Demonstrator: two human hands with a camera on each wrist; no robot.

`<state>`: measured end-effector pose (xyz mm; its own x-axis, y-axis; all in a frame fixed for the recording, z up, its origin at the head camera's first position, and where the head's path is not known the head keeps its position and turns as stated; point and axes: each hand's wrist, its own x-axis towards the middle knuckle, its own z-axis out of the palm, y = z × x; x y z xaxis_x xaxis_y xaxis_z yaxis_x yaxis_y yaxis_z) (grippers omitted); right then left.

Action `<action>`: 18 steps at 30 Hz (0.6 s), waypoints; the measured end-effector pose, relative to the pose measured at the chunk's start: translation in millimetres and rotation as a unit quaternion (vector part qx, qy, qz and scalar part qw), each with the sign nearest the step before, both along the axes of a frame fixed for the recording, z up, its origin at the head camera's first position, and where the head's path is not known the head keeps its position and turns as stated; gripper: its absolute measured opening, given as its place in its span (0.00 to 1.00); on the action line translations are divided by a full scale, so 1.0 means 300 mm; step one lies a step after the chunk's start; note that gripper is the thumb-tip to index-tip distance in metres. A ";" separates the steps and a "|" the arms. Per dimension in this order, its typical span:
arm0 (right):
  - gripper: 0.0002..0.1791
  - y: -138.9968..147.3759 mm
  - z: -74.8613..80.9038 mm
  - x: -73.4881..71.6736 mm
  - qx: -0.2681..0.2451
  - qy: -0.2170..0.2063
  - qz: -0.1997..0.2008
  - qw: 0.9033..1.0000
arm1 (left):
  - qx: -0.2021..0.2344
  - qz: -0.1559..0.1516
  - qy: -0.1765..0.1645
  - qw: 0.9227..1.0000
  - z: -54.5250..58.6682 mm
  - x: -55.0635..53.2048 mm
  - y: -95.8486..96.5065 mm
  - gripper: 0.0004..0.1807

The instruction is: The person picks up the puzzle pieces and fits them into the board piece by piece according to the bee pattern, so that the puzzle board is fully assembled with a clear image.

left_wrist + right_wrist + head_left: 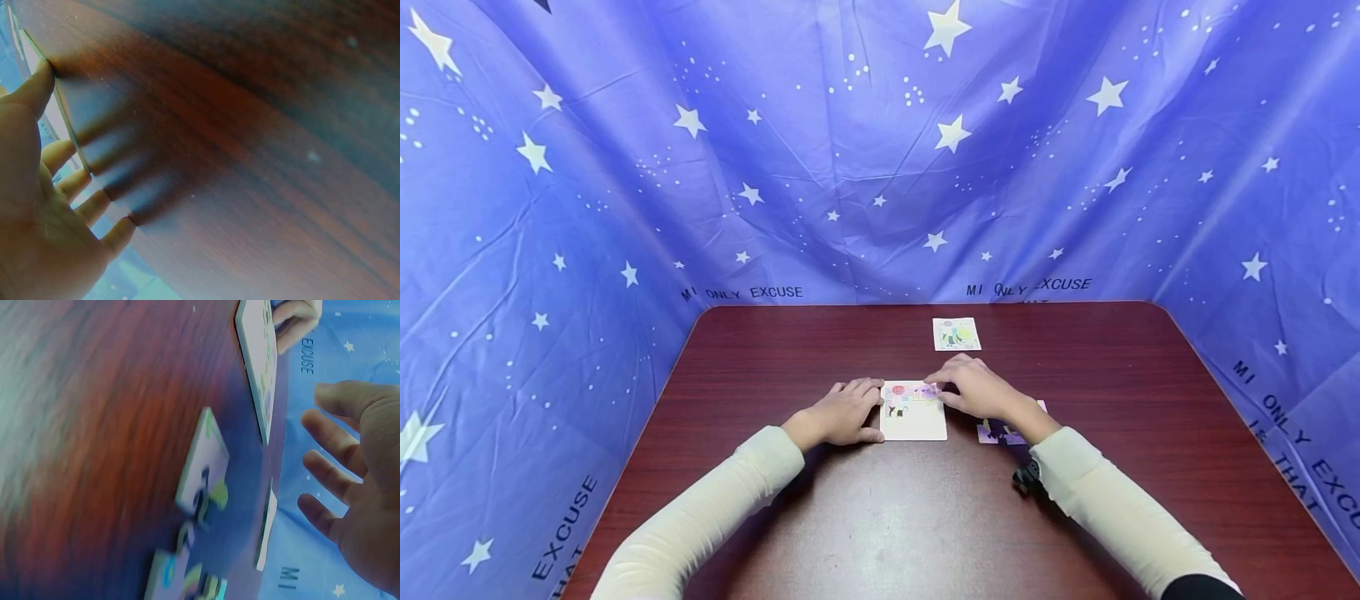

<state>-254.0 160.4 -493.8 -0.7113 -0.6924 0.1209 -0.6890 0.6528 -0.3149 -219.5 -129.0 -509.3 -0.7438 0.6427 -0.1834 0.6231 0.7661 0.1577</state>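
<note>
A white square puzzle board (917,428) lies flat on the table, with several printed puzzle pieces (897,411) along its top and left side. My left hand (846,412) rests at the board's left edge, thumb at the near corner and fingers spread toward the far one. In the left wrist view, the fingertips (119,234) come down along that edge. My right hand (977,387) is over the board's upper right corner, fingertips close over a purple piece. From the right wrist, its fingers (325,469) look spread, with nothing between them.
Loose purple puzzle pieces (988,432) lie right of the board, partly hidden under my right forearm; two show in the right wrist view. A picture card (957,334) lies near the table's far edge. A blue star-printed curtain (880,167) surrounds the dark red wooden table (850,517).
</note>
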 end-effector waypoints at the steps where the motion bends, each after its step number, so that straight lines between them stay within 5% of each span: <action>1: 0.17 0.010 0.001 0.000 0.001 -0.002 -0.002 1.000 | 0.000 0.000 0.000 1.000 -0.001 -0.001 0.000 0.35; 18: 0.16 0.171 -0.013 0.003 -0.006 -0.013 -0.032 0.999 | 0.000 0.001 0.003 1.000 -0.001 -0.002 0.000 0.35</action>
<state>-253.0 211.7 -497.6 -0.7566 -0.6447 0.1095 -0.6379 0.6909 -0.3403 -220.0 -129.1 -509.7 -0.7462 0.6412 -0.1788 0.6224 0.7674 0.1541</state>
